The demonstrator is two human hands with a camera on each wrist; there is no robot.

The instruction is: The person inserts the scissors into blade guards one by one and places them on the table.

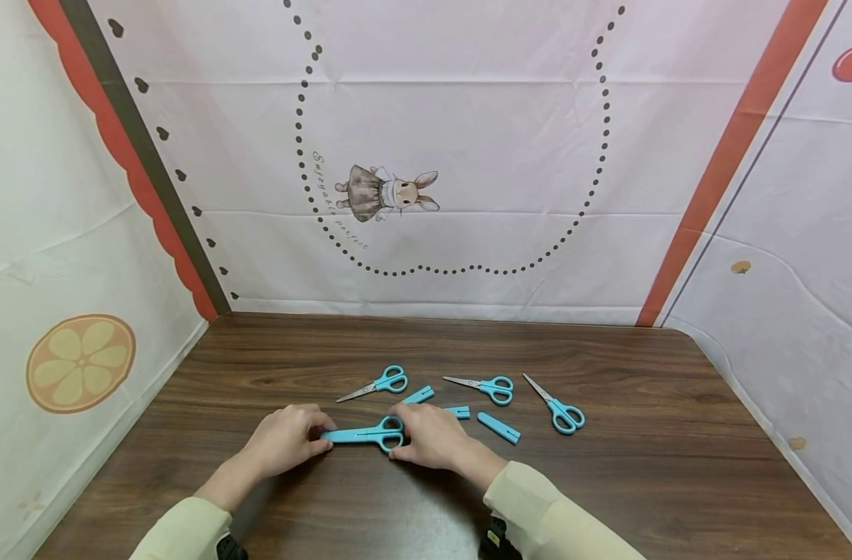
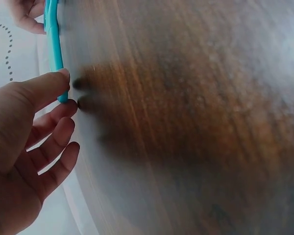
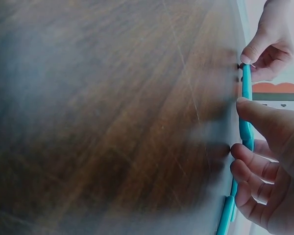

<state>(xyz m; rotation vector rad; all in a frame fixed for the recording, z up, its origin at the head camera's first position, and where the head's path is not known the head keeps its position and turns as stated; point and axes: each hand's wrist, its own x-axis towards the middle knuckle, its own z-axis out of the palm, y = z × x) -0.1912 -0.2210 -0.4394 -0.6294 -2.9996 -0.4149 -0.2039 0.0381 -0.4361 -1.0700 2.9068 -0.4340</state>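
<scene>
A pair of blue scissors with a blue blade cover (image 1: 356,435) over its blades lies between my two hands, close over the wooden table. My left hand (image 1: 286,442) pinches the covered tip between thumb and index finger, the other fingers loosely bent in the left wrist view. At the handle loops, my right hand (image 1: 431,437) grips with its thumb on the near side and fingers on the far side. Beyond the right hand lie three loose blue blade covers (image 1: 499,428), two of them partly hidden by that hand.
Three pairs of blue-handled scissors with bare blades lie farther back: one on the left (image 1: 391,379), one in the middle (image 1: 497,389), one on the right (image 1: 567,418). Printed cloth walls (image 1: 468,155) enclose the brown wooden table (image 1: 643,467) at the back and sides.
</scene>
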